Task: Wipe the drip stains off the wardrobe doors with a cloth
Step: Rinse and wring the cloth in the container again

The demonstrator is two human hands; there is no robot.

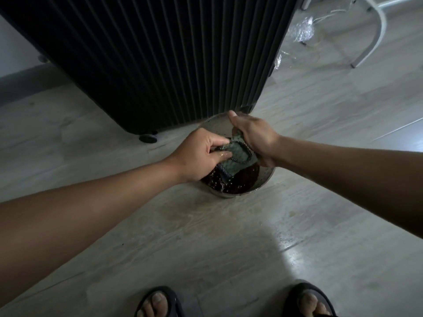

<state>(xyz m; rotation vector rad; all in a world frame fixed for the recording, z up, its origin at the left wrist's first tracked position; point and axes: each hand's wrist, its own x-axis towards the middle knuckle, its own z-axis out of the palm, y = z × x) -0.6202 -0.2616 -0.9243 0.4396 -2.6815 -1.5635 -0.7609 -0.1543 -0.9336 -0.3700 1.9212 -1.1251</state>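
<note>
A wet grey-green cloth (pixel 238 152) with a dark braided edge is held over a metal bowl (pixel 266 181) on the floor. My left hand (pixel 201 154) grips the cloth's left end and my right hand (pixel 254 136) grips its right end, fingers curled round it. A lower corner of the cloth hangs toward dark water (pixel 229 181) in the bowl, which is splashing. No wardrobe door shows in this view.
A big black ribbed suitcase (pixel 160 60) on wheels stands right behind the bowl. A white metal chair leg (pixel 375 40) and crumpled clear plastic (pixel 299 30) lie at the back right. My sandalled feet (pixel 160 303) stand on the pale wooden floor (pixel 206 236).
</note>
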